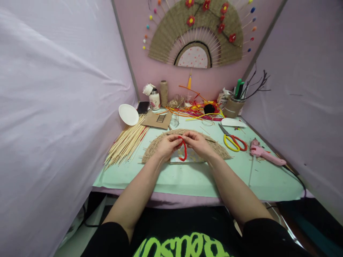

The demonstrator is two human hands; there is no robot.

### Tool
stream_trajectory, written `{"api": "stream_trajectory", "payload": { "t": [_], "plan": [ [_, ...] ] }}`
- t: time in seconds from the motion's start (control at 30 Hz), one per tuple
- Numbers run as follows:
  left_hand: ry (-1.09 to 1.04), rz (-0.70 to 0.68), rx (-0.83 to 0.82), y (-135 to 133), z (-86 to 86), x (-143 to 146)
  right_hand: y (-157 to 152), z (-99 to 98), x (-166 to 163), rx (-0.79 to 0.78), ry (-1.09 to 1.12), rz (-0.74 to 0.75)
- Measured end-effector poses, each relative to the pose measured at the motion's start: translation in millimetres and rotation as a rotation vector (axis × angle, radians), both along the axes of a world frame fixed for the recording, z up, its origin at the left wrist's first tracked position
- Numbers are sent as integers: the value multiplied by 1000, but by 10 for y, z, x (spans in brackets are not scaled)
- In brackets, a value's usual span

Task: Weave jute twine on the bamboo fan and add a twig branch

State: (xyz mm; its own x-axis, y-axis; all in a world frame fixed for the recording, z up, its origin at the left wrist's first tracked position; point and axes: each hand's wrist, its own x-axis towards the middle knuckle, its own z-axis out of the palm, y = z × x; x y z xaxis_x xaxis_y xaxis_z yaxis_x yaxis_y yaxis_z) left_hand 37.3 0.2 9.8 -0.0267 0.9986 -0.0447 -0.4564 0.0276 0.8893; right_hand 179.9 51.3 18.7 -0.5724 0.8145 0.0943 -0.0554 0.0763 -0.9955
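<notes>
Both my hands meet over the middle of the table, above a half-round woven jute fan (155,146) that lies flat on the pale green mat (193,178). My left hand (168,145) and my right hand (197,143) each pinch the top of a red pipe cleaner (184,152). It hangs down between them in a bent loop. The fingers of both hands are closed on it.
A bundle of bamboo sticks (125,142) lies to the left, with a white paper plate (128,114) behind it. Scissors (233,140) and a pink glue gun (264,152) lie to the right. Coloured pipe cleaners (195,110), a twine spool (163,92) and a tool cup (232,106) line the back. A finished fan (198,34) hangs on the wall.
</notes>
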Motion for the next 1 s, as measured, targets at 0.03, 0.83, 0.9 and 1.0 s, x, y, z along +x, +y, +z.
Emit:
{"api": "stream_trajectory", "payload": {
  "t": [0.03,0.83,0.9,1.0],
  "plan": [
    [0,-6,-5,1,0,0,2,-1,3,6,-9,-4],
    [256,423,164,46,-13,6,-45,30,-36,-790,376,243],
    [220,400,157,56,-25,9,-60,28,-54,-712,383,201],
    [184,396,152,60,-22,18,-86,12,-93,-575,357,90]
  ]
}}
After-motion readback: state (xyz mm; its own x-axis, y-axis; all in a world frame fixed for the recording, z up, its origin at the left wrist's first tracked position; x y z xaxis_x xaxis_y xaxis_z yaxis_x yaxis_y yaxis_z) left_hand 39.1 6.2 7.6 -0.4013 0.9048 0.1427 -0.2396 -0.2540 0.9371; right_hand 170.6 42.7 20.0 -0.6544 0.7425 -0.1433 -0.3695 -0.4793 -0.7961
